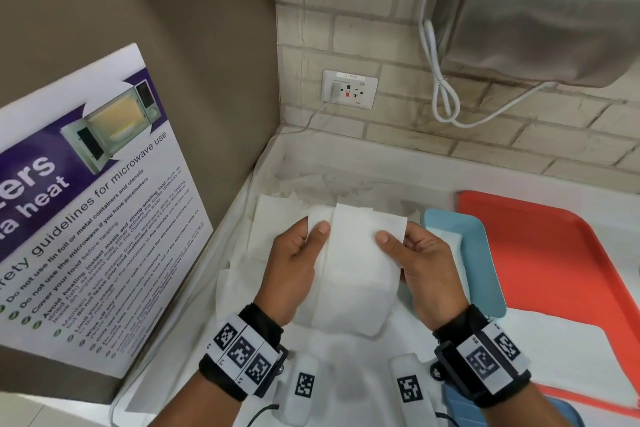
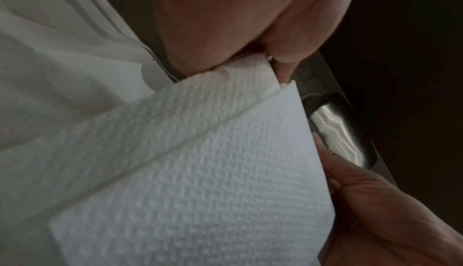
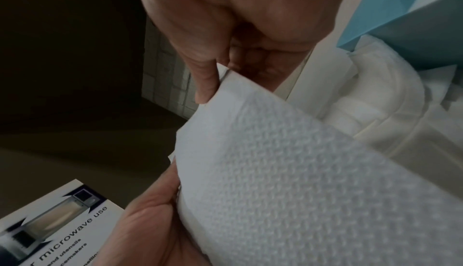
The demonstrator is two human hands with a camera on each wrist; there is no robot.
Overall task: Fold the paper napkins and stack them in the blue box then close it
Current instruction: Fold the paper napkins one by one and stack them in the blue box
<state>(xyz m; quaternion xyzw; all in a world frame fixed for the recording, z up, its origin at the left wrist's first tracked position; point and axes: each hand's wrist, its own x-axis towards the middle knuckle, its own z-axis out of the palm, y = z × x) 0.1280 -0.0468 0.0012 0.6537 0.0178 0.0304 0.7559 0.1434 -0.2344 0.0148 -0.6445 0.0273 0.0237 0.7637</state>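
Fingers of both hands pinch one white paper napkin (image 1: 360,253) held above the counter: the left hand (image 1: 294,267) grips its left edge, thumb on top; the right hand (image 1: 427,263) grips its right edge likewise; the sheet is folded over, hanging in a loop toward the person. Largest nearby, a red tray (image 1: 554,253) lies on the white counter (image 1: 398,156) to the right; the microwave poster (image 1: 90,204) leans at left; loose napkins (image 1: 266,218) lie under the hands; the open blue box (image 1: 481,239), some white paper inside, sits just right of the right hand, touching the tray.
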